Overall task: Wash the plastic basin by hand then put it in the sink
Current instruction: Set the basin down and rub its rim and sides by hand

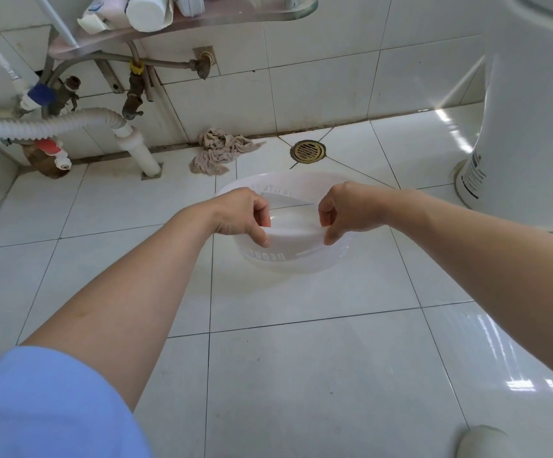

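We have the plastic basin (288, 256) held low over the tiled floor (301, 375), our left hand (240, 214) and right hand (348, 209) both pinching its near rim. We judge this the start of the wash: next we need water, and no sink shows here.

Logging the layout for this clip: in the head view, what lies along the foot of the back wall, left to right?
White drain pipe → crumpled rag → brass floor drain → white bottle by the toilet base.
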A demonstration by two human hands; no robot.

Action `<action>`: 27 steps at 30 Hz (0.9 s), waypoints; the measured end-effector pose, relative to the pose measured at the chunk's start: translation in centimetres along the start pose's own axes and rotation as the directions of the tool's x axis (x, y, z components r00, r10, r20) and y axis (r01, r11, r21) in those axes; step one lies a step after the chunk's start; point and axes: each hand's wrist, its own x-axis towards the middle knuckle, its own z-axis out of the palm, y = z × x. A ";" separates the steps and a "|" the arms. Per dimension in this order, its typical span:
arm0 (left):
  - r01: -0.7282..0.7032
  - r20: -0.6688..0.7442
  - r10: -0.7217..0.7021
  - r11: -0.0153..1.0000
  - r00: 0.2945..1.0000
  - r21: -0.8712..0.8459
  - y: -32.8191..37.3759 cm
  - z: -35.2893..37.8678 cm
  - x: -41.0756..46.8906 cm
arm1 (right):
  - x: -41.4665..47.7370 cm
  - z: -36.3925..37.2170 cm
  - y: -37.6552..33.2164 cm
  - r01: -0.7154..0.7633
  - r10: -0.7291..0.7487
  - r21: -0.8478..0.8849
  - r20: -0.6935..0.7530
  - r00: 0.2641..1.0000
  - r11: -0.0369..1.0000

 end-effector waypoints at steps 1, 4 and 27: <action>-0.001 0.007 0.001 1.000 1.000 0.000 0.0 0.2 0.1 | 0.0 0.2 0.2 -0.004 0.003 0.017 0.004 1.000 1.000; 0.001 0.040 -0.001 1.000 0.999 0.021 0.0 1.0 0.3 | -0.1 1.2 0.6 -0.012 0.011 0.043 0.026 1.000 0.999; -0.013 0.264 -0.062 0.961 0.963 0.275 -1.5 11.5 0.4 | -1.4 10.8 1.4 -0.086 0.097 -0.055 0.240 0.966 0.995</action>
